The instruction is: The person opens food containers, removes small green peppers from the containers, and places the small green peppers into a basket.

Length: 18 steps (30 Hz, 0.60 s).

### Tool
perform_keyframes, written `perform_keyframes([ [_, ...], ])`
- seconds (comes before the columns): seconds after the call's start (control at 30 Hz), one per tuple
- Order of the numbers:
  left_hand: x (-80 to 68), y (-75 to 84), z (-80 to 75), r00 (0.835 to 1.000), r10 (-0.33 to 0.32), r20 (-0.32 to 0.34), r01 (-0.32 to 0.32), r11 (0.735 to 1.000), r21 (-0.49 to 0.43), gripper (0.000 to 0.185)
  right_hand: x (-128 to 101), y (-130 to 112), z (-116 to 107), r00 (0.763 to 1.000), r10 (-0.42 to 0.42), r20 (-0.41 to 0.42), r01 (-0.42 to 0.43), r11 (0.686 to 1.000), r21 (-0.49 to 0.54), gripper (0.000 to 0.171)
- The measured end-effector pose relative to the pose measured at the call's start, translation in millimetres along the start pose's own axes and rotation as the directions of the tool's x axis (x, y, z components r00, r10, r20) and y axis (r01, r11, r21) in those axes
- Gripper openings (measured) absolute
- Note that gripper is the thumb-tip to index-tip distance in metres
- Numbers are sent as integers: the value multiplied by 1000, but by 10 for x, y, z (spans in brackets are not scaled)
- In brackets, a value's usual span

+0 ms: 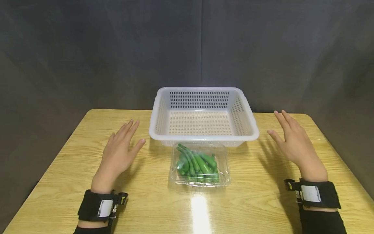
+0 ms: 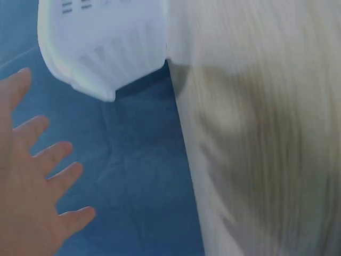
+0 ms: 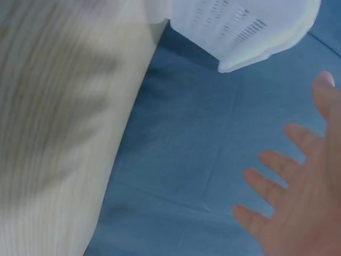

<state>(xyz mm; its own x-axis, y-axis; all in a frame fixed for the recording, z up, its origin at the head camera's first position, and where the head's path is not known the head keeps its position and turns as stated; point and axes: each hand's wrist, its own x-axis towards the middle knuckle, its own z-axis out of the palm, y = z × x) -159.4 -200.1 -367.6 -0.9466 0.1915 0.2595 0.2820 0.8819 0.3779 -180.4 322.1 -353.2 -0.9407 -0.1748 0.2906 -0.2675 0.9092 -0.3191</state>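
Note:
In the head view a clear plastic box (image 1: 223, 162) with several green peppers (image 1: 201, 164) inside stands on the table, close in front of a white perforated basket (image 1: 203, 138). No contents show in the basket. To the left of both, my left hand (image 1: 118, 152) hovers above the wood, its fingers spread and holding nothing. On the other side my right hand (image 1: 296, 143) is also raised with extended fingers, apart from basket and box. Each wrist view shows its own hand, the left (image 2: 32, 186) and the right (image 3: 298, 197), with a basket corner beyond.
The wooden table (image 1: 157, 201) has its far edge just behind the basket, where a dark cloth backdrop (image 1: 201, 48) hangs. Black straps with small cameras are on both wrists. A bright light reflection lies on the wood near the front.

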Motion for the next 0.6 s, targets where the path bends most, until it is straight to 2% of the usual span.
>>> perform_keyframes([
  [0.1,24,26,44,999,-33,28,36,996,-84,68,2,-64,-38,1000,-1,-13,2,999,35,70],
  [0.17,28,49,73,996,-74,57,81,987,-139,69,10,-114,-70,1000,-11,-15,12,997,72,69],
  [0.37,26,116,135,968,-189,165,229,934,-276,74,8,-305,-130,998,-53,-18,55,982,183,67],
  [0.6,10,179,144,950,-214,228,289,879,-379,81,-11,-494,-154,995,-92,-46,99,980,174,66],
])
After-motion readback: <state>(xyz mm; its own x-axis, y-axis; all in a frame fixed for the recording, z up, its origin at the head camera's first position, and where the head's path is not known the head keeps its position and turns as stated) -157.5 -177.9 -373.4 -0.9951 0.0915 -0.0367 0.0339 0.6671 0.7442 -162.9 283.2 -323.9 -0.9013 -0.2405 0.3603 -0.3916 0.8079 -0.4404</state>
